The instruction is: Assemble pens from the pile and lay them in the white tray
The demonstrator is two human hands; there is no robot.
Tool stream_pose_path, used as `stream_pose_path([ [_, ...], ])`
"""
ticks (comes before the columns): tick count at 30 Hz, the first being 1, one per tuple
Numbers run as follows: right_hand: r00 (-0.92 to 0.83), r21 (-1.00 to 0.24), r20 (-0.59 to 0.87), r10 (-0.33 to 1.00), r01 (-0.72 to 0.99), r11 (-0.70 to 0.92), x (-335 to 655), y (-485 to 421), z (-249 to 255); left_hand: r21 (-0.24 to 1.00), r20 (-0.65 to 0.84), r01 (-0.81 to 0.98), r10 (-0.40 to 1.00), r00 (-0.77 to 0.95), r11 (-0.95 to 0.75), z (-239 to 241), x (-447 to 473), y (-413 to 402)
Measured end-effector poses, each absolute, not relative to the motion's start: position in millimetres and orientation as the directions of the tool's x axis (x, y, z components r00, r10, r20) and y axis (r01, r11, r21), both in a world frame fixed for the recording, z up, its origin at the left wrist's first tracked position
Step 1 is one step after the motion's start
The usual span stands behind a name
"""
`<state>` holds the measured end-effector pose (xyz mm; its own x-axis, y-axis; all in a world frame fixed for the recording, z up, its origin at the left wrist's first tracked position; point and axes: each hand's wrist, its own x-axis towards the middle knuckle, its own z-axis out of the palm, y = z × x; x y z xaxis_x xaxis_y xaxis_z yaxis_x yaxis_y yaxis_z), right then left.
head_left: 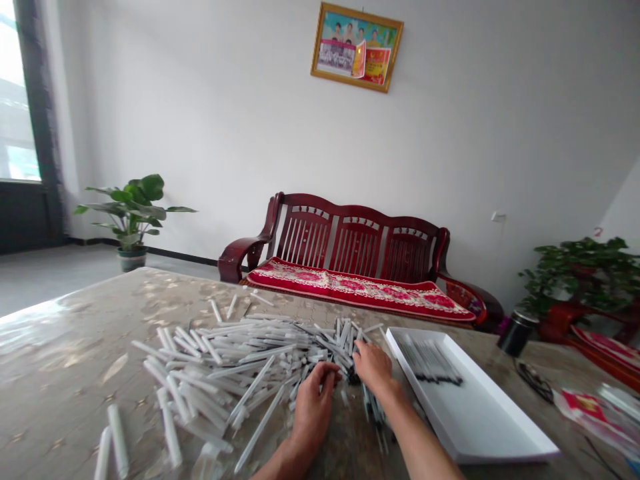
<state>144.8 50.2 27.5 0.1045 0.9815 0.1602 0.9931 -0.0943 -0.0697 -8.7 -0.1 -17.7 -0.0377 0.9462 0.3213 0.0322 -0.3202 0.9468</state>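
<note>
A big loose pile of white, translucent plastic tubes (pixel 250 353), like pen barrels, covers the middle of the table. My left hand (pixel 316 397) is at the pile's near right edge, thumb and fingers drawn together; anything between them is too small to make out. Just right of it, my right hand (pixel 373 365) reaches into the pile's right end with bent fingers, whose grip is partly hidden. Thin dark-tipped sticks (pixel 373 407) lie beneath my right wrist. On the right, a white shallow tray (pixel 505 413) holds a row of slim clear sticks with black ends (pixel 435 360).
The patterned table (pixel 60 360) carries a few stray tubes (pixel 117 440) at its near left. Right of the tray are a black cylindrical container (pixel 519 333), a dark cable (pixel 534 381) and plastic packets (pixel 590 407). Behind stands a wooden bench (pixel 357 247).
</note>
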Motion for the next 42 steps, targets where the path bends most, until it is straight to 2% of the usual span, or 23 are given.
stream_pose_path([
  [12,0.112,0.005,0.17,0.979,0.993,-0.114,152,30,28,0.944,0.328,0.026,0.945,-0.005,-0.328,-20,-7,1],
  [19,0.185,-0.044,0.14,0.973,0.982,-0.181,161,38,26,0.946,0.324,-0.022,0.946,-0.005,-0.325,-21,-7,1],
  [25,0.244,-0.127,0.132,0.961,0.965,-0.228,176,26,31,0.943,0.332,0.004,0.943,-0.012,-0.332,-19,-8,1],
  [27,0.241,-0.23,0.165,0.956,0.952,-0.2,180,17,28,0.938,0.347,0.026,0.938,-0.024,-0.346,-19,-8,1],
  [29,0.227,-0.438,0.229,0.947,0.892,-0.108,179,8,21,0.932,0.361,0.05,0.932,-0.038,-0.359,-19,-7,0],
  [31,0.206,-0.662,0.29,0.935,0.749,0.04,173,-2,11,0.919,0.391,0.08,0.919,-0.056,-0.386,-19,-6,-1],
  [33,0.162,-0.795,0.304,0.939,0.587,0.156,161,-12,1,0.891,0.445,0.127,0.894,-0.057,-0.435,-17,-6,-2],
  [36,0.097,-0.881,0.273,0.957,0.424,0.208,139,-25,-6,0.832,0.524,0.24,0.851,-0.044,-0.5,-13,-8,-5],
  [39,0.076,-0.934,0.2,0.977,0.315,0.167,126,-33,-6,0.788,0.547,0.35,0.837,-0.023,-0.506,-10,-13,-5],
  [42,0.088,-0.959,0.146,0.985,0.257,0.12,131,-34,-1,0.79,0.528,0.386,0.849,-0.034,-0.476,-8,-17,-1],
])
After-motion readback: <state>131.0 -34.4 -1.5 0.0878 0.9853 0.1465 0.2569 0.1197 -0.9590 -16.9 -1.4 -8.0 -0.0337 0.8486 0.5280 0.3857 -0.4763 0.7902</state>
